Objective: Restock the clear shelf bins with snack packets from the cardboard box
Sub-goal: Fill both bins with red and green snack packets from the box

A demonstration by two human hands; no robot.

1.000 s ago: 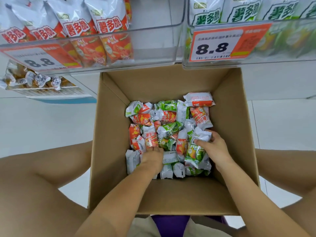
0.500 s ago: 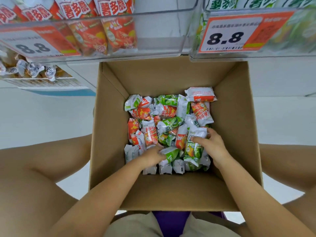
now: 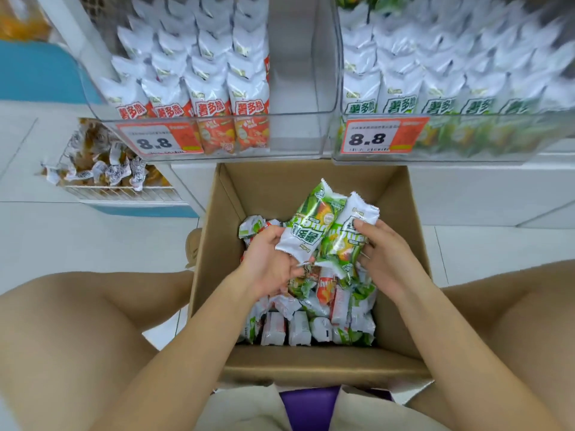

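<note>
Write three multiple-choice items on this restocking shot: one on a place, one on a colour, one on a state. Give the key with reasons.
1. Where is the open gap in the clear bin of red packets?
A. at its right end
B. at its left end
C. in the middle

2. What colour are the two packets held above the cardboard box?
A. red and white
B. green and white
C. blue and yellow

3. What are the hands doing?
A. both rest flat on the box rim
B. each grips a packet
C. only the left holds one

Key: 1 A, bare clear wall shows right of the last red column. 2 B, the left packet and right packet are both green and white. 3 B, the left hand and right hand each curl round one.
</note>
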